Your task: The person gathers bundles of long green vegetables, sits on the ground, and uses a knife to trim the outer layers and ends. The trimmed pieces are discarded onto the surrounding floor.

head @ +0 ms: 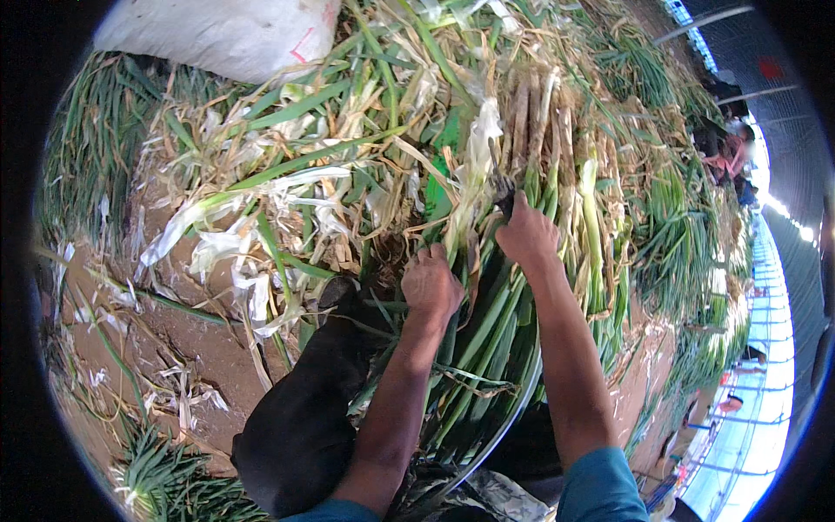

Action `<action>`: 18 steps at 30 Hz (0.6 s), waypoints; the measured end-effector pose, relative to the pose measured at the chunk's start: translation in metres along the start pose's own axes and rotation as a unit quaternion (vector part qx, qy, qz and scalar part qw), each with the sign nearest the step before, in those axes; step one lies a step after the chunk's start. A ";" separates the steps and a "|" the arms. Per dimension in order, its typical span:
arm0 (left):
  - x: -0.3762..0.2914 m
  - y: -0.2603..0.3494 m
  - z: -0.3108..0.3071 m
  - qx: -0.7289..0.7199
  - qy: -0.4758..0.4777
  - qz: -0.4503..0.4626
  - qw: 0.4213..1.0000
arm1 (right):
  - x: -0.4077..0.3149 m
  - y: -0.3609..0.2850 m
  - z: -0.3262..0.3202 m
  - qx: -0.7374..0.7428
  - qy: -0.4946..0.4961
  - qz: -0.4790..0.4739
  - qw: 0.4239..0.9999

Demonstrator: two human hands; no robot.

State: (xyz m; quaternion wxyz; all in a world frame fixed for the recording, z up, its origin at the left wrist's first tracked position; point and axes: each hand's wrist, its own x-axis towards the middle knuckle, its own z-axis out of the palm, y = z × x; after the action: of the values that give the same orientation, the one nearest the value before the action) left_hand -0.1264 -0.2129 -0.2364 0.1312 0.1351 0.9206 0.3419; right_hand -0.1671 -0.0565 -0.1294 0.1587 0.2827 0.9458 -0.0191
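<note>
My left hand [433, 279] is curled around the green part of a leek-like green onion [479, 176], whose pale stem points away from me. To its right, my right hand [530, 236] grips the dark handle of a small tool [503, 189], whose thin tip lies beside that pale stem. The tool's exact kind cannot be told. Beyond and right of my right hand lies a row of untrimmed green onions [538, 117] with brown, dry outer skins. Long green leaves [489, 333] spread between my forearms.
Peeled skins and leaves [313, 189] litter the brown ground [215, 352]. A white sack [228, 32] lies at the upper left. Green onion heaps stand at the left [91, 150] and right [672, 241]. A person [730, 153] is at the far right. A curved pale rim [515, 417] crosses near my lap.
</note>
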 end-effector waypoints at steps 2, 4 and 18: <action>0.001 0.003 0.000 -0.024 -0.012 0.007 1.000 | 0.007 0.006 -0.004 0.018 0.018 0.024 0.999; 0.010 0.010 -0.005 -0.033 -0.059 0.006 0.998 | 0.010 0.008 -0.008 0.030 0.032 0.039 0.998; 0.054 -0.014 -0.033 -0.596 -0.249 -0.215 0.732 | -0.122 0.054 0.022 0.109 0.011 0.007 0.994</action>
State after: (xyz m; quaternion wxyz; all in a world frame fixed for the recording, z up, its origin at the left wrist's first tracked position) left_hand -0.1896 -0.2243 -0.2296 0.4796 -0.0926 0.4666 0.7374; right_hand -0.0347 -0.0786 -0.1096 0.1164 0.3055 0.9377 -0.1178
